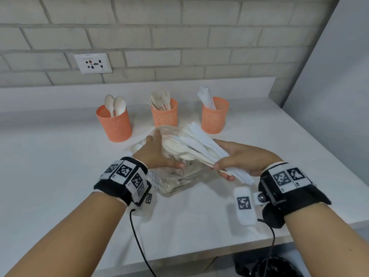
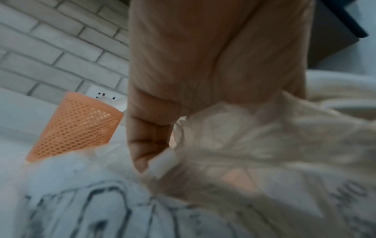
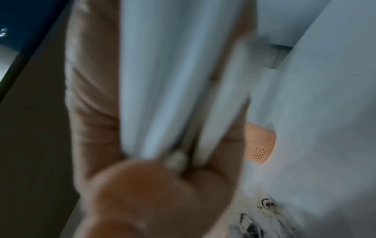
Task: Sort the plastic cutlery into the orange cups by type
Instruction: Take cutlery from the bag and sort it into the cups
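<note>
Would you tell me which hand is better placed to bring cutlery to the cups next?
Probably the right hand: it grips the cutlery bundle, and the knife cup stands on its side. The left hand is busy holding the plastic bag.

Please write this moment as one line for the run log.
right hand: grips cutlery bundle | left hand: holds clear plastic bag | left cup: spoons | middle cup: forks | right cup: knives
</note>
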A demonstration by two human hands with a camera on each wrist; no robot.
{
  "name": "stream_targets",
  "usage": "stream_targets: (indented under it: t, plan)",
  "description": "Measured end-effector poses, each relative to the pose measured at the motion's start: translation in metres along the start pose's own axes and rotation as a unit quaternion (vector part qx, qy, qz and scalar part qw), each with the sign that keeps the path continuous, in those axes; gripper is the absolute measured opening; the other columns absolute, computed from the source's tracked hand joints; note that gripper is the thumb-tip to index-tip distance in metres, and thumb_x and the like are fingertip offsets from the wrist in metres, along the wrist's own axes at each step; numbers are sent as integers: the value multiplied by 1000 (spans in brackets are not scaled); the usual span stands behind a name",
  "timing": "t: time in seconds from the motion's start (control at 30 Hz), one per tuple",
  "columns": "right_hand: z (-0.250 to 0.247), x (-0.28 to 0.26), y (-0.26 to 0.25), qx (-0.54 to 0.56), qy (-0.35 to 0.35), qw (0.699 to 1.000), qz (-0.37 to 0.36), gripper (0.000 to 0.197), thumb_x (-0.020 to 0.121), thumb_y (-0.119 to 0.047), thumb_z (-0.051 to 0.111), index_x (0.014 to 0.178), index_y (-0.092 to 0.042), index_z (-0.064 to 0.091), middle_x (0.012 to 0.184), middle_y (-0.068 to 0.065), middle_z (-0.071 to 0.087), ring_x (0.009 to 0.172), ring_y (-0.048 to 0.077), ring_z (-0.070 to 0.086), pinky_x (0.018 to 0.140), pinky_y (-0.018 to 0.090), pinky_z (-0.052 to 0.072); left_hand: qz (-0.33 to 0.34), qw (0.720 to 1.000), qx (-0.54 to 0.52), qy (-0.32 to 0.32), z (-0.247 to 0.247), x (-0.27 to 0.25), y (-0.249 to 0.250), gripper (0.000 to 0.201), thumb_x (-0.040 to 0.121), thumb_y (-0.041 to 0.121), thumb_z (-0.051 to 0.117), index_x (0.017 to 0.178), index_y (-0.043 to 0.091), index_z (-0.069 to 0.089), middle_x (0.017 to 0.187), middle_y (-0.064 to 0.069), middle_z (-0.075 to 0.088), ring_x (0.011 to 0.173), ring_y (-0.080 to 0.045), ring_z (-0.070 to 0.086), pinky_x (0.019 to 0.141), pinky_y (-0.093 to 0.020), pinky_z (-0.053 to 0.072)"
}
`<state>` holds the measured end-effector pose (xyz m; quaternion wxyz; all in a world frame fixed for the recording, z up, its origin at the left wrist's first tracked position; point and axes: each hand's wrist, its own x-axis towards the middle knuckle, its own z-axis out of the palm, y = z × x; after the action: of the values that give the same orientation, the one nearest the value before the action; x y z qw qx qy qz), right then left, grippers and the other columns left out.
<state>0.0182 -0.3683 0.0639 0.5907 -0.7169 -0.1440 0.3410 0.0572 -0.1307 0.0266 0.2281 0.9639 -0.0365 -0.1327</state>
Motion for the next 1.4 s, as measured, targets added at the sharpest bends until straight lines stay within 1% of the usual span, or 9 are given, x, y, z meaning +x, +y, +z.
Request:
stream_targets:
  t: [0.17, 0.33, 0.57, 0.67, 0.8, 0.93, 1.0, 1.17, 1.4]
  plan:
    - [-4, 11, 2, 92, 65, 990, -82, 57, 76, -2, 57, 128, -20, 45, 83, 10, 55, 52, 15, 49, 44, 25, 40, 122, 992, 15, -9, 24, -7, 5, 119, 72, 50, 73, 149, 22, -13, 157, -7, 8, 136, -26, 35, 106, -39, 36]
    - [3, 36, 1, 138, 122, 976, -113, 54, 84, 5, 55, 132, -18, 43, 82, 7, 62, 52, 14, 52, 44, 23, 44, 182, 983, -9, 9, 28, -5, 4, 80, 91, 44, 52, 149, 33, -2, 138, -9, 49, 121, -24, 49, 102, -35, 39]
    - [9, 59, -13, 166, 154, 964, -142, 44, 88, 5, 52, 125, -17, 47, 86, 9, 56, 55, 14, 52, 46, 22, 44, 134, 955, 260, -39, 25, 3, 2, 37, 98, 41, 36, 124, 30, 59, 118, -1, 42, 112, -23, 37, 95, -40, 34]
    - [10, 62, -20, 168, 151, 962, -154, 49, 88, 4, 53, 131, -16, 43, 86, 8, 57, 56, 14, 53, 46, 22, 45, 115, 993, -15, 35, 6, 2, 11, 45, 92, 44, 38, 128, 25, 57, 122, -2, 45, 118, -22, 40, 99, -37, 34]
    - [16, 66, -30, 156, 116, 967, -165, 45, 89, 0, 52, 131, -12, 41, 77, 8, 57, 55, 15, 54, 47, 24, 45, 139, 882, -450, -4, -16, -7, 35, 61, 74, 66, 45, 105, 16, 62, 96, -1, 63, 95, -18, 59, 86, -31, 43]
    - [32, 75, -35, 91, 86, 983, -135, 37, 94, -14, 50, 131, -14, 42, 73, 9, 59, 55, 17, 58, 47, 27, 48, 104, 793, -597, -54, -15, -8, 51, 35, 87, 40, 54, 81, 7, 63, 46, -2, 52, 43, -19, 44, 45, -28, 38]
    - [34, 79, -33, 48, 90, 987, -124, 41, 95, -22, 50, 134, -24, 37, 85, 6, 62, 58, 18, 61, 48, 30, 51, 33, 748, -661, -60, -13, -3, 52, 27, 84, 33, 58, 71, 13, 69, 56, -6, 53, 49, -22, 42, 45, -28, 33]
    - [25, 77, -37, -37, 108, 988, -106, 39, 97, -28, 46, 131, -24, 28, 89, 7, 58, 50, 15, 62, 48, 31, 53, -8, 731, -681, -40, -9, 1, 60, 23, 89, 34, 53, 80, 15, 62, 62, -7, 52, 50, -23, 48, 46, -27, 28]
    - [10, 76, -37, -94, 144, 979, -114, 37, 98, -34, 40, 132, -27, 28, 92, 2, 58, 49, 12, 63, 45, 28, 53, 11, 701, -713, -9, -13, 15, 71, 17, 92, 23, 53, 92, 9, 63, 74, -7, 67, 63, -18, 68, 53, -29, 56]
